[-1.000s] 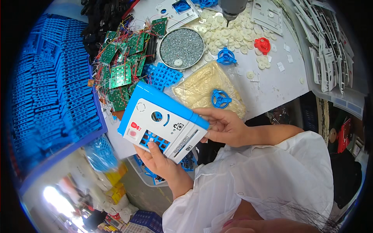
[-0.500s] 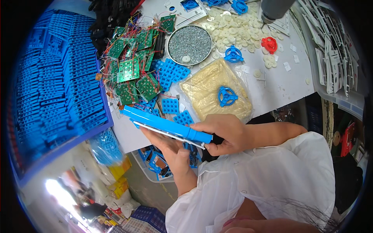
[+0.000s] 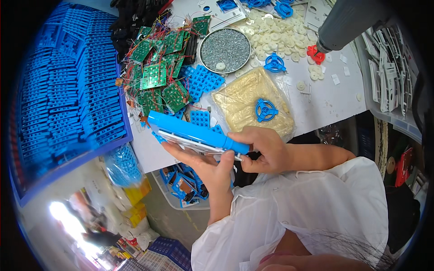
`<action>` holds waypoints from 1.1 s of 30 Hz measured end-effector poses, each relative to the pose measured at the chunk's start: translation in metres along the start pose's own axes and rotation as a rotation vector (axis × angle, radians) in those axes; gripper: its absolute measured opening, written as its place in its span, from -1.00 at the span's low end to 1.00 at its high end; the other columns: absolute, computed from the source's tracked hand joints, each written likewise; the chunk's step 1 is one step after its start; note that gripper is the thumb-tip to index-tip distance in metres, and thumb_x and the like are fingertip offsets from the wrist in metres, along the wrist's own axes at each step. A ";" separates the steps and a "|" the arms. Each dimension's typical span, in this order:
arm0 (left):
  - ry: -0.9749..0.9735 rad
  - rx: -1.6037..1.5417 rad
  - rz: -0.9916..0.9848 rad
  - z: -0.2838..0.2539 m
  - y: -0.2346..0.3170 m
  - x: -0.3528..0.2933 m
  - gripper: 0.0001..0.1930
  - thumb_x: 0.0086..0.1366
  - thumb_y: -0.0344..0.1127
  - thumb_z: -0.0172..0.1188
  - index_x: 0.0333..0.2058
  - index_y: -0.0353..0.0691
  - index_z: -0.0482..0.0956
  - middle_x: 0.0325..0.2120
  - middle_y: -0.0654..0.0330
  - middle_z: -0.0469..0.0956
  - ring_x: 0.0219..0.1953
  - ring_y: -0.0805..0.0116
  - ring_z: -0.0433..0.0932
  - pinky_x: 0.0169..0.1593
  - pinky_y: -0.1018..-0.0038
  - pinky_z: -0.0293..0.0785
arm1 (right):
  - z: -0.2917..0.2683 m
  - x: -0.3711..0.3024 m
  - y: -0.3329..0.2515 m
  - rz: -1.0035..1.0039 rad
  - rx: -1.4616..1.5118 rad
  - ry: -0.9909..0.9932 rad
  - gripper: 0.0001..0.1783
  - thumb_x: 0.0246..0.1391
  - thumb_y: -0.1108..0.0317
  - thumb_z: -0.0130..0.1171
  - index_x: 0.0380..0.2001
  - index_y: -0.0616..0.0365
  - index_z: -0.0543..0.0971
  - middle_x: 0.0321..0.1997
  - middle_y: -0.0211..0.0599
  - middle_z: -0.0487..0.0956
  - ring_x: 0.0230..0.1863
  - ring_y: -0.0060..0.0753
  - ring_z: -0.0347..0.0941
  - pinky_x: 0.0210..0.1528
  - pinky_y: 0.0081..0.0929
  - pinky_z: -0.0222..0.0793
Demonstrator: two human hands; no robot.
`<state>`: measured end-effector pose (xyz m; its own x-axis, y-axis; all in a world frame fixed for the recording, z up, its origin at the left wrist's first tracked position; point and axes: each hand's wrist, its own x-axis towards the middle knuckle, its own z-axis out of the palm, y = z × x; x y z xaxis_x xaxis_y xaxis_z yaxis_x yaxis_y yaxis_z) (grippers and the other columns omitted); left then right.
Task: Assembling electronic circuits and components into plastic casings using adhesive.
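Above the near edge of the table I hold a long blue plastic casing (image 3: 194, 133) with a white panel (image 3: 190, 143) along its lower side. My left hand (image 3: 210, 169) bears it from below, the fingers stretched under the panel and the thumb by its right end. Around that same end my right hand (image 3: 264, 151) is closed, thumb on top and fingers curled near the panel's edge. A small blue part (image 3: 158, 137) shows at the casing's far left end. The casing's inside is turned away from view.
Green circuit boards (image 3: 153, 76) with wires and blue keypads (image 3: 202, 83) lie at the left. Beyond my hands are a bowl of screws (image 3: 224, 49), a wrapped yellowish block (image 3: 237, 101) and pale discs (image 3: 280, 36). A grey powered screwdriver (image 3: 352, 25) hangs at upper right over a red ring (image 3: 315, 54).
The casing has tilted, and a wider gap shows between it and the white panel at the left. My left thumb has moved up toward its right end. More of the screwdriver shows.
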<state>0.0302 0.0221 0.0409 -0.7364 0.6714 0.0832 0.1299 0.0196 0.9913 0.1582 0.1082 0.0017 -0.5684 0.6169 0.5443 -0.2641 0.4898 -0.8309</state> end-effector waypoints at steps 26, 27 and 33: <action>-0.006 0.114 0.156 -0.025 -0.013 0.012 0.42 -0.10 -0.35 0.60 0.50 -0.14 -0.40 0.50 0.02 -0.20 0.47 0.05 0.05 0.45 0.11 0.10 | -0.017 0.024 -0.010 0.257 0.293 -0.226 -0.33 0.02 0.45 0.37 0.23 0.20 0.41 -0.14 -0.16 0.58 -0.22 -0.23 0.59 -0.24 -0.41 0.57; 0.003 0.134 0.247 -0.024 -0.013 0.014 0.40 -0.09 -0.41 0.57 0.50 -0.14 -0.39 0.51 0.02 -0.20 0.47 0.05 0.04 0.46 0.10 0.10 | -0.023 0.027 -0.012 0.335 0.304 -0.230 -0.35 0.02 0.46 0.38 0.21 0.20 0.43 -0.13 -0.17 0.58 -0.20 -0.26 0.60 -0.23 -0.44 0.58; 0.206 -0.219 0.176 -0.016 0.014 0.024 0.06 0.27 0.25 0.22 0.49 -0.24 -0.11 0.48 -0.14 -0.01 0.47 -0.10 0.09 0.45 -0.13 0.09 | -0.066 0.052 -0.003 0.139 0.037 -0.188 -0.70 0.02 0.60 0.35 -0.12 0.25 0.65 -0.18 -0.17 0.65 -0.21 -0.28 0.62 -0.25 -0.45 0.59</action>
<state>0.0035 0.0267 0.0587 -0.8366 0.4866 0.2517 0.1378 -0.2578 0.9563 0.1809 0.1799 0.0401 -0.7353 0.5499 0.3961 -0.1993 0.3832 -0.9019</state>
